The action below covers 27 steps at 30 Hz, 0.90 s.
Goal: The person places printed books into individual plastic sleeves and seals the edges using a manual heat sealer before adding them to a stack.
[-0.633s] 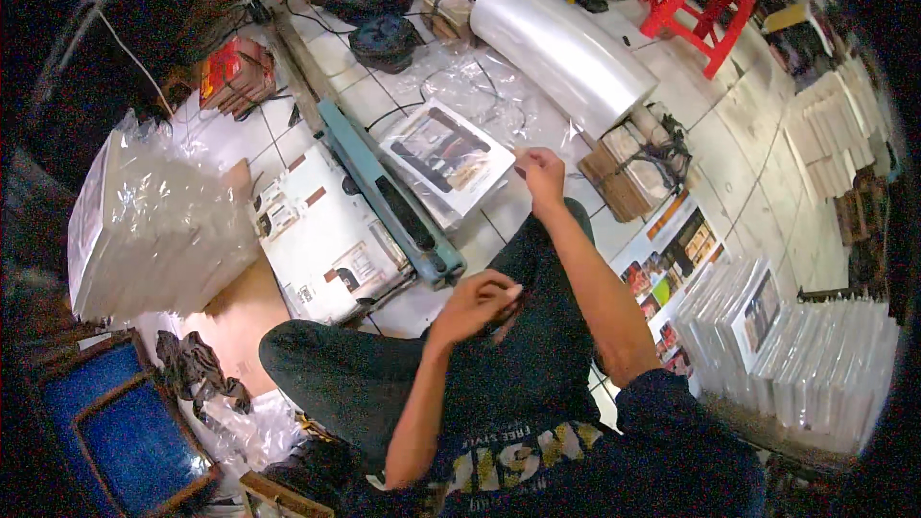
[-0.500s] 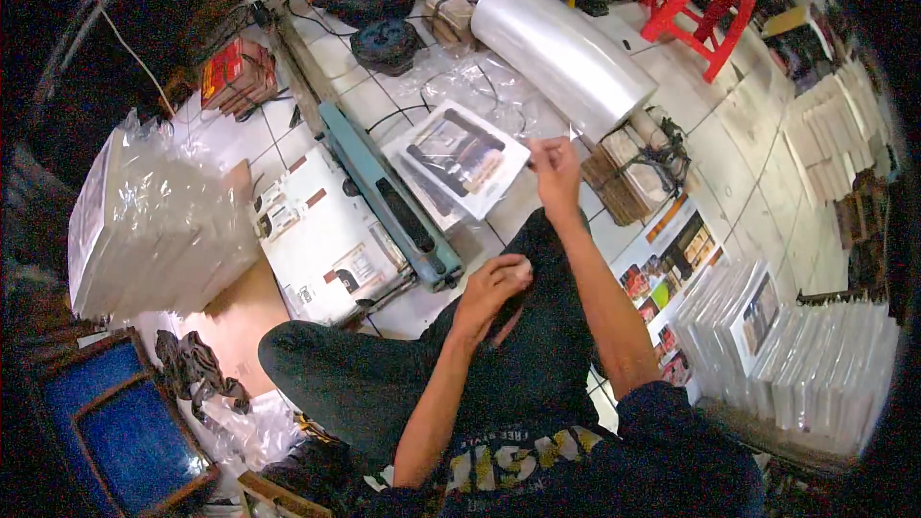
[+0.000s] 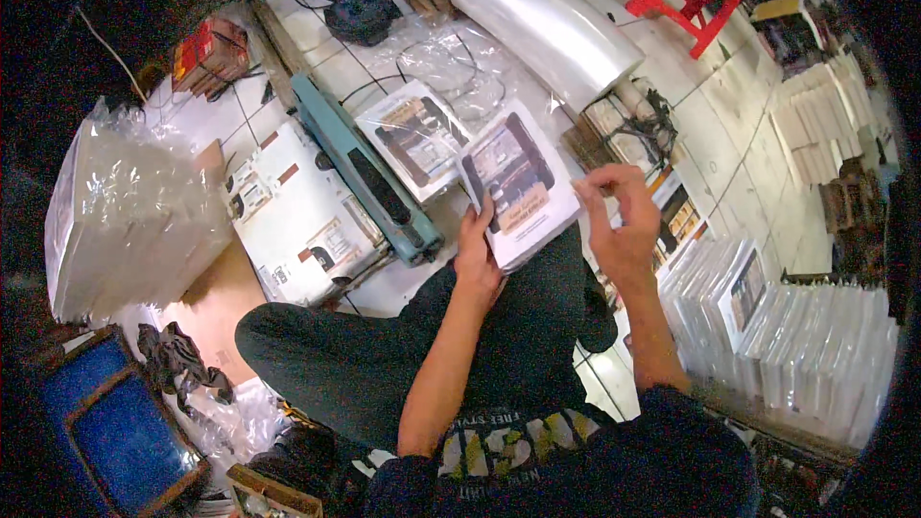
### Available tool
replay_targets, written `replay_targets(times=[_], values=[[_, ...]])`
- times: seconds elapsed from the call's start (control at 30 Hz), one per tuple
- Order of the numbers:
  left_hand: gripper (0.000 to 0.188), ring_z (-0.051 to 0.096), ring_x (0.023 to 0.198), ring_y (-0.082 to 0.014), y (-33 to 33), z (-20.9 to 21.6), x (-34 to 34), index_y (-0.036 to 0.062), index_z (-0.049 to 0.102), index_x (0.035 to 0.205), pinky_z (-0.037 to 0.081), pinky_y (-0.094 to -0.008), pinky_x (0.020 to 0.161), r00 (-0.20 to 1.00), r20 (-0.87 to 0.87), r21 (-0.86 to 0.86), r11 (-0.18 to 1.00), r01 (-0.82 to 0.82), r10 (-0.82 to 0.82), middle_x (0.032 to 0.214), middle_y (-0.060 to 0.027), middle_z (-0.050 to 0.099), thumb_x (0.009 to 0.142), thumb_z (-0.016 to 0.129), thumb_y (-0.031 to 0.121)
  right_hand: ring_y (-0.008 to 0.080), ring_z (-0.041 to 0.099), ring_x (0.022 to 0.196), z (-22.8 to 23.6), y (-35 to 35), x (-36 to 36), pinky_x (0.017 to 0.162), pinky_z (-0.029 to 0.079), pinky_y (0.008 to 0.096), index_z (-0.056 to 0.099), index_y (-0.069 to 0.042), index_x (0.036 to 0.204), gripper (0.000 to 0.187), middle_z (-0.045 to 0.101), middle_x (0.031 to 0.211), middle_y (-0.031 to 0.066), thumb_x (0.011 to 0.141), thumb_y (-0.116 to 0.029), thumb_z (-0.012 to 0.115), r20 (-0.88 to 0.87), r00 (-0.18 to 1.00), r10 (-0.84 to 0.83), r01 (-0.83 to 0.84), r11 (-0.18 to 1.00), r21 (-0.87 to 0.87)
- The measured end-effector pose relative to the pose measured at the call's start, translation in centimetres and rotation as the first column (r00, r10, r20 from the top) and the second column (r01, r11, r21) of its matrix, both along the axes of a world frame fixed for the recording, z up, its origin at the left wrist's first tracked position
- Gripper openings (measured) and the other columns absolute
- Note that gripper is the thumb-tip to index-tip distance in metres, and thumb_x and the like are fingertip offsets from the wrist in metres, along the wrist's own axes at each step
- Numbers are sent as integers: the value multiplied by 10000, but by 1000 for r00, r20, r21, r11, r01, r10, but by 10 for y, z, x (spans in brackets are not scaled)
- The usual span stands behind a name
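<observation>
A white-covered book [image 3: 513,182] with a dark picture on its front is held up over my lap, tilted. My left hand [image 3: 477,254] grips its lower left edge, thumb on the cover and the other fingers mostly hidden. At the book's right edge, my right hand [image 3: 622,221] is curled with thumb and forefinger close together; whatever is between them is too small to make out. Behind the held book, a plastic-wrapped book [image 3: 411,134] with a similar cover lies on the floor, beside the long blue-green bar [image 3: 365,168] of what looks like a heat sealer.
A large roll of clear plastic film [image 3: 547,24] lies beyond the books. Tall stacks of wrapped books stand at left [image 3: 134,221] and right [image 3: 806,345]. A printed white sheet [image 3: 297,216] lies left of the sealer bar. A red stool [image 3: 691,0] stands far right.
The top book has come up off the floor toward me, uncovering the wrapped book. My left hand has taken hold of it; my right hand has moved right and nearer. The view has shifted slightly.
</observation>
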<state>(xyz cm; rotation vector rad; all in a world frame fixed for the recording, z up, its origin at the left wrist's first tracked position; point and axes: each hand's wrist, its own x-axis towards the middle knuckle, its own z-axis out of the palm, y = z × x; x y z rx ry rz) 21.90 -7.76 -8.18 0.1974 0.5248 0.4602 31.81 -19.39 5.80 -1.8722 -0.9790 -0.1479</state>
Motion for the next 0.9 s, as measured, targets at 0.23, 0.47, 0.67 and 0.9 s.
replay_targets(times=[0.23, 0.47, 0.67, 0.9], values=[[366, 602, 1018, -200, -6, 9, -39, 12, 506, 1240, 521, -350, 877, 983, -142, 305, 950, -68, 116, 1116, -74, 610, 950, 616, 207, 183, 582, 939, -24, -46, 28, 858, 453, 292, 574, -39, 1153, 344, 623, 1018, 65, 849, -98, 722, -290, 929, -230, 232, 972, -27], [361, 609, 969, -153, 6, 32, -97, -29, 478, 1235, 501, -325, 863, 949, -279, 475, 880, 5, 145, 1113, -113, 630, 944, 628, 124, 139, 654, 833, -46, -35, -1, 705, 550, 272, 613, -8, 1197, 406, 683, 995, 86, 862, -210, 722, -932, 360, 32, -320, 943, -91], [391, 608, 888, -162, 66, 34, -155, -57, 511, 1179, 501, -298, 799, 752, -565, 650, 745, 153, 338, 1032, -127, 645, 922, 665, 194, 119, 660, 738, -98, 55, -29, 644, 529, 232, 670, 85, 1002, 251, 696, 854, 81, 867, -122, 712, -924, 350, 153, -398, 917, 1], [665, 618, 991, -272, 192, 27, -172, -61, 444, 1320, 507, -378, 851, 616, -630, 693, 700, 171, 474, 1138, -197, 622, 867, 699, 354, 105, 554, 572, -152, 195, -30, 498, 447, 285, 723, 16, 889, 136, 651, 691, 47, 851, -95, 655, -773, 544, 326, -484, 875, 29]])
